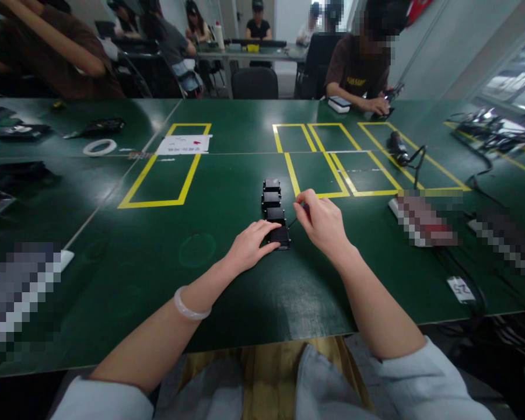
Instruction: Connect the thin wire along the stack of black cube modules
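Several small black box-shaped parts [275, 214] stand in a row on the green table, with small screws or pins showing along their sides. My left hand [250, 244] has its thumb and fingers around the nearest black box [280, 235], which rests on the tabletop. Just to the right, my right hand [322, 223] is closed around a small screwdriver [293, 222]. Its thin dark shaft slants down toward the right side of the nearest box; whether the tip touches is too small to tell. My fingers hide most of the handle.
Yellow tape outlines [151, 204] mark the green table [227, 303]. A paper sheet [184, 144] and a white tape roll [100, 147] lie at left. A cabled black device [398, 149] and blurred-out devices [424, 220] lie at right. Across the table a person [363, 64] handles something.
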Motion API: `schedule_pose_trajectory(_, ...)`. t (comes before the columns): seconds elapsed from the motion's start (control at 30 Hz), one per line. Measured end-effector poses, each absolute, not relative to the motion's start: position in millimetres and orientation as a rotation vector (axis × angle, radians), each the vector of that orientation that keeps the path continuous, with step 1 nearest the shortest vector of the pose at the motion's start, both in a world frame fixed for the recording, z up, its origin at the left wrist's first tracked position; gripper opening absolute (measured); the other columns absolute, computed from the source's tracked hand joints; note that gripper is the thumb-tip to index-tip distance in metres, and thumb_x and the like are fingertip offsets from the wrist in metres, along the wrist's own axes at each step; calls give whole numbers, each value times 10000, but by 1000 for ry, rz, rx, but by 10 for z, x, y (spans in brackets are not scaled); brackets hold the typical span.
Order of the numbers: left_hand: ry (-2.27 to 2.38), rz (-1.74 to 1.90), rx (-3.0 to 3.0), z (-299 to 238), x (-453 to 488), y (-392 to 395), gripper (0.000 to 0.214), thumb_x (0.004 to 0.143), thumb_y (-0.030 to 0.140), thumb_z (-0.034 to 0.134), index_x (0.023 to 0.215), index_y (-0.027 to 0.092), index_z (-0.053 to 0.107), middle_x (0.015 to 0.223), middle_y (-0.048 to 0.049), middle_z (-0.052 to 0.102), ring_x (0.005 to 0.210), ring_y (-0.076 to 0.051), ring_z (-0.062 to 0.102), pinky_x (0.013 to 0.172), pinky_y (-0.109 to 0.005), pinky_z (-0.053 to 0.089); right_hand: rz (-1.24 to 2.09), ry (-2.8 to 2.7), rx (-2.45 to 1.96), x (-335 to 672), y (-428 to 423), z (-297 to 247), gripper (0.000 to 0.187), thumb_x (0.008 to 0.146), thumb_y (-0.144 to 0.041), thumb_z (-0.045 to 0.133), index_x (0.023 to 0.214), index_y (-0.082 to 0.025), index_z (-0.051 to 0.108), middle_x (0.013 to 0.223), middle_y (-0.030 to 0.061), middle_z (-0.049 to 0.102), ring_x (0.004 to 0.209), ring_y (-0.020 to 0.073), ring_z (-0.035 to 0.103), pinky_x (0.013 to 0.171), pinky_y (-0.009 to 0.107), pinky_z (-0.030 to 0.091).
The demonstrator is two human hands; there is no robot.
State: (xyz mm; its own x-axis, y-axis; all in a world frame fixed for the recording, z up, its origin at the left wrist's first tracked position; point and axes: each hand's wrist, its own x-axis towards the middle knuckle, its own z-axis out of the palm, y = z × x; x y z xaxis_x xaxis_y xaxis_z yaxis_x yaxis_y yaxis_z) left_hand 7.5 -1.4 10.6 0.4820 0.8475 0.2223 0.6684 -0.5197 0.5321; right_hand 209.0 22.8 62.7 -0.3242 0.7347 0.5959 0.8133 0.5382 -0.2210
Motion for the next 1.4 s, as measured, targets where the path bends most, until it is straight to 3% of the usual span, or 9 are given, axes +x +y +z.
schedule_pose_trajectory(0.13, 1270, 660, 2350, 106, 74, -18, 395, 900, 330, 531, 1285, 247, 501, 1213, -54, 580, 1114, -232, 530, 958, -379, 440, -163, -2119, -1252, 2088, 221, 635, 168, 929, -267, 377, 917, -202, 531, 638, -10, 559, 590, 135, 497, 654, 265, 338)
schedule_pose_trajectory(0.33, 1271, 662, 2351, 97, 73, -17, 402, 897, 331, 539, 1288, 245, 501, 1220, -60, 574, 1121, -234, 523, 973, -389, 431, -150, -2115, -1236, 2096, 222, 638, 220, 939, -374, 395, 875, -211, 528, 639, -9, 569, 585, 133, 494, 658, 265, 336)
schedule_pose_trajectory(0.57, 1270, 652, 2360, 99, 69, -17, 392, 906, 327, 530, 1288, 244, 496, 1228, -50, 573, 1121, -230, 521, 957, -370, 432, -169, -2126, -1239, 2090, 212, 635, 143, 905, -247, 401, 943, -196, 529, 664, -6, 574, 605, 139, 504, 681, 273, 347)
schedule_pose_trajectory(0.77, 1266, 658, 2360, 97, 70, -20, 400, 901, 338, 534, 1288, 245, 498, 1221, -53, 575, 1113, -234, 526, 949, -370, 437, -164, -2098, -1244, 2091, 219, 640, 218, 943, -371, 395, 884, -206, 524, 629, -17, 566, 574, 132, 504, 648, 261, 347)
schedule_pose_trajectory(1.0, 1264, 670, 2354, 91, 69, -16, 389, 906, 334, 524, 1284, 250, 503, 1217, -53, 575, 1111, -233, 532, 956, -371, 441, -163, -2100, -1251, 2088, 222, 627, 147, 911, -249, 397, 984, -196, 513, 632, -21, 561, 583, 141, 505, 662, 264, 352)
schedule_pose_trajectory(1.17, 1268, 656, 2365, 86, 70, -14, 394, 903, 337, 531, 1283, 238, 502, 1218, -57, 576, 1119, -237, 525, 961, -377, 436, -144, -2094, -1247, 2093, 225, 623, 211, 939, -360, 391, 888, -203, 523, 630, -13, 562, 578, 133, 496, 649, 259, 341)
schedule_pose_trajectory(1.4, 1262, 677, 2369, 84, 69, -15, 394, 901, 331, 538, 1282, 240, 501, 1219, -50, 576, 1120, -227, 529, 958, -364, 438, -151, -2105, -1250, 2086, 218, 639, 143, 913, -278, 404, 919, -201, 525, 623, -18, 552, 574, 134, 489, 656, 263, 338)
